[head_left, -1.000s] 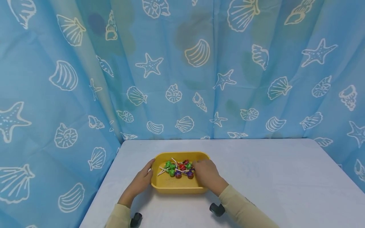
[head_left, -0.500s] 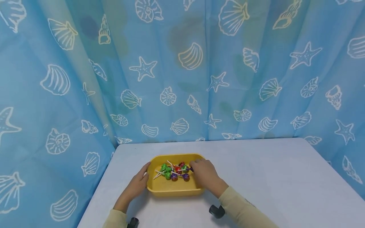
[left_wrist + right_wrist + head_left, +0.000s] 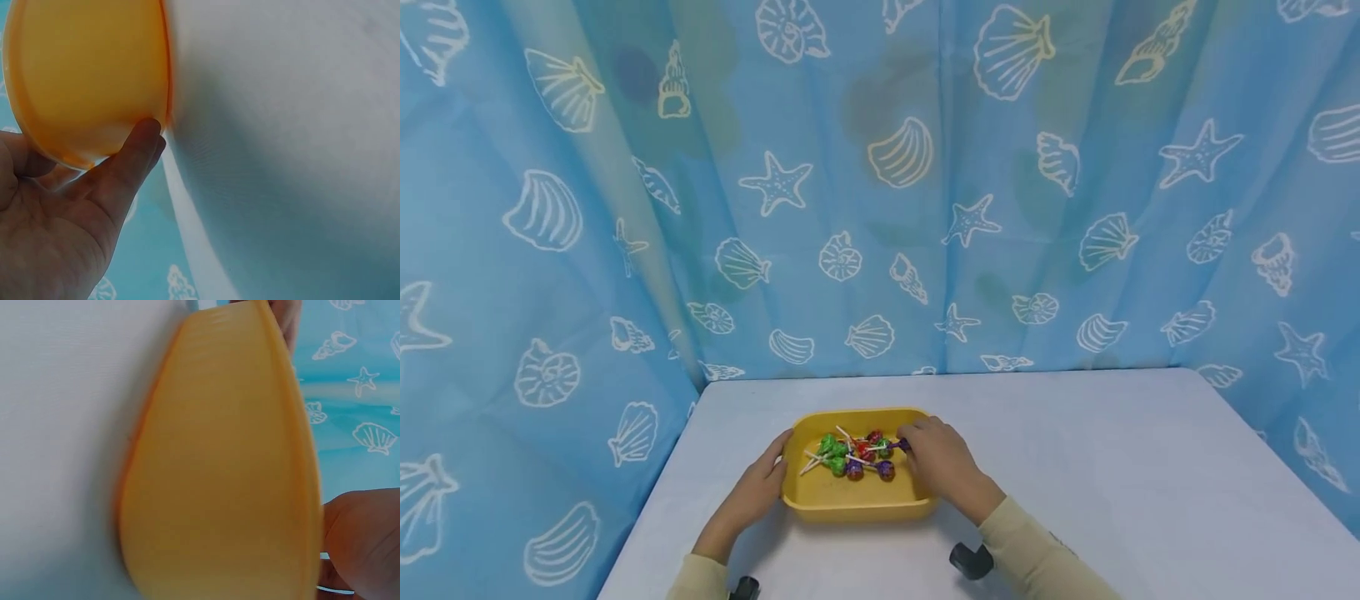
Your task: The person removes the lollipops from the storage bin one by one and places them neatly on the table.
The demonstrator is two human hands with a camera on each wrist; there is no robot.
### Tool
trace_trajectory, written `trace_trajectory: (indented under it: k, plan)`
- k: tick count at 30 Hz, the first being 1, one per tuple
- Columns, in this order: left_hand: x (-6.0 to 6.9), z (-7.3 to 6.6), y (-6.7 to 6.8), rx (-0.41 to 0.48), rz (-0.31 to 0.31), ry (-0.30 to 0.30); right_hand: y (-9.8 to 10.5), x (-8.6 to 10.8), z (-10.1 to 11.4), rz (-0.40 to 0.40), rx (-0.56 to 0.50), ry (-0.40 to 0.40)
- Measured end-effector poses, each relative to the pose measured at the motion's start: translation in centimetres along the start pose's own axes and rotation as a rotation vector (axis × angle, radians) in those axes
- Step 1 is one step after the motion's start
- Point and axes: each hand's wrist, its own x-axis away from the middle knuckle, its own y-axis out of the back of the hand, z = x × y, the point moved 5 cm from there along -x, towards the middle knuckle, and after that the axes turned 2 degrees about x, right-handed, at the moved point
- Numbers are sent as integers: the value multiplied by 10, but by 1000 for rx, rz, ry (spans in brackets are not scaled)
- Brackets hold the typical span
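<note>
A yellow tray (image 3: pixel 850 496) with raised walls stands on the white table. Inside it lies a cluster of lollipops (image 3: pixel 838 465) in green, red and purple wrappers, some white sticks pointing left. My left hand (image 3: pixel 754 493) grips the tray's left end; in the left wrist view its thumb (image 3: pixel 145 134) presses the outer wall. My right hand (image 3: pixel 942 461) reaches over the right end, its curled fingertips at a purple lollipop (image 3: pixel 904 445), which they seem to pinch. That hand covers much of it. Only part of the right hand (image 3: pixel 365 540) shows beyond the rim in the right wrist view.
White cloth covers the table (image 3: pixel 1075 475). A blue curtain (image 3: pixel 880 208) with white shell and starfish prints hangs behind it and on the left. Dark wrist devices (image 3: pixel 972 561) sit below both forearms, close to the tabletop.
The head view has shifted, so tray and curtain appear farther left. My right hand has drawn slightly right relative to the tray, showing more of the purple wrapper. The left hand stays on the tray.
</note>
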Motion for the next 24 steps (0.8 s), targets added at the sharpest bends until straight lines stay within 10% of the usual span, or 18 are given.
trace_trajectory:
  k: [24]
  plan:
    - [2, -1, 1, 26, 14, -39, 16, 6, -18, -80, -52, -14]
